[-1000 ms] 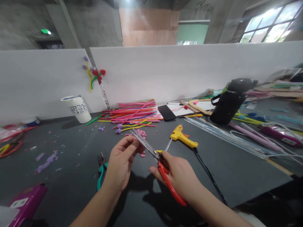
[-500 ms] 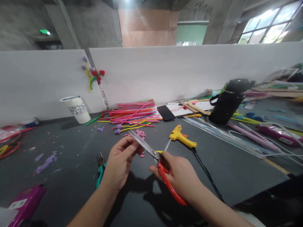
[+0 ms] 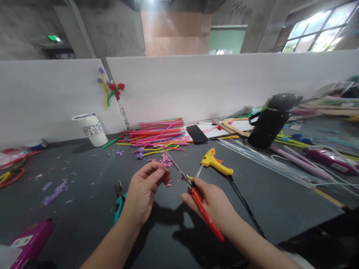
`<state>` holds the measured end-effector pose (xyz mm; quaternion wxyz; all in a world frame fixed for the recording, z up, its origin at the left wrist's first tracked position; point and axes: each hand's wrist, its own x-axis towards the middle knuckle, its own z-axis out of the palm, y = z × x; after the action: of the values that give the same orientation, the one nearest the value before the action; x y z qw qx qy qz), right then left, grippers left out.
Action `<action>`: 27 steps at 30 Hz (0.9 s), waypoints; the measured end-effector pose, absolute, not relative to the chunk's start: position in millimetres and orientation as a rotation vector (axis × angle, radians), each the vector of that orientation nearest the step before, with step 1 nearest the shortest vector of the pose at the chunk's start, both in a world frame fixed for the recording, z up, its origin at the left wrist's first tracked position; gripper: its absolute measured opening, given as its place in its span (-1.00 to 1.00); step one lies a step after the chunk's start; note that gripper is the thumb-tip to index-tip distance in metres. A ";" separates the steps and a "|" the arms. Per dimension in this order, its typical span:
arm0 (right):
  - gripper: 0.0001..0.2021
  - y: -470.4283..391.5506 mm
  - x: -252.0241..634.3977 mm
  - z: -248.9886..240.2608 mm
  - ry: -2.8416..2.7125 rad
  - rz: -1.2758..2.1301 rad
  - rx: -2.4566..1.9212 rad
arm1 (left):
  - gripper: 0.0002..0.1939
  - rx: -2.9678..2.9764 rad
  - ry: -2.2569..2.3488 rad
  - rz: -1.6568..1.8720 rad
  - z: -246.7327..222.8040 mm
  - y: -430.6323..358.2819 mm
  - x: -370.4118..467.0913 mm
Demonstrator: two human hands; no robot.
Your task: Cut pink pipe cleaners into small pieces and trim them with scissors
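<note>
My right hand [image 3: 214,198] is wrapped around the red-handled scissors [image 3: 206,215], whose blades point up and to the left. In front of my body, my left hand [image 3: 146,188] is closed in a pinch. Whatever sits between its thumb and fingers is too small to make out. The blade tips are just beyond the left fingertips, apart from them. Small pink cut pieces [image 3: 166,160] lie scattered on the table behind and below those fingers. Left of my left wrist are teal-handled pliers [image 3: 120,203], partly hidden by the arm.
A yellow glue gun [image 3: 215,162] with a black cord lies right of the scissors. Behind are pipe cleaners [image 3: 157,136], a phone [image 3: 196,133] and a white cup [image 3: 94,130]. A black jug [image 3: 269,121] stands at the right, purple scraps [image 3: 54,192] at the left.
The scissors have moved slightly right and away from my left fingers, and their blades have swung more upright. My left hand has stayed almost in place.
</note>
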<state>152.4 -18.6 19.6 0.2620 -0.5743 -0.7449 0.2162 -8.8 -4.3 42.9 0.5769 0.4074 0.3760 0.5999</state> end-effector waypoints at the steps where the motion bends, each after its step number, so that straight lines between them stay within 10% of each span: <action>1: -0.73 -17.3 153.1 19.4 -1.980 0.643 -1.518 | -0.98 0.972 0.894 1.393 42.2 -4.3 -8.4; 9: -0.85 -14.1 155.4 33.0 -1.540 1.202 -1.347 | -0.88 1.322 1.116 1.029 35.6 0.2 -6.3; 27: -0.78 -2.3 167.3 24.6 -1.601 0.940 -1.365 | -0.73 2.314 1.745 0.474 15.6 25.4 -29.8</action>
<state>167.3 -2.3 24.6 0.4066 -0.5412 -0.6347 0.3728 -29.8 25.4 15.6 0.1022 0.7838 0.5912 0.1604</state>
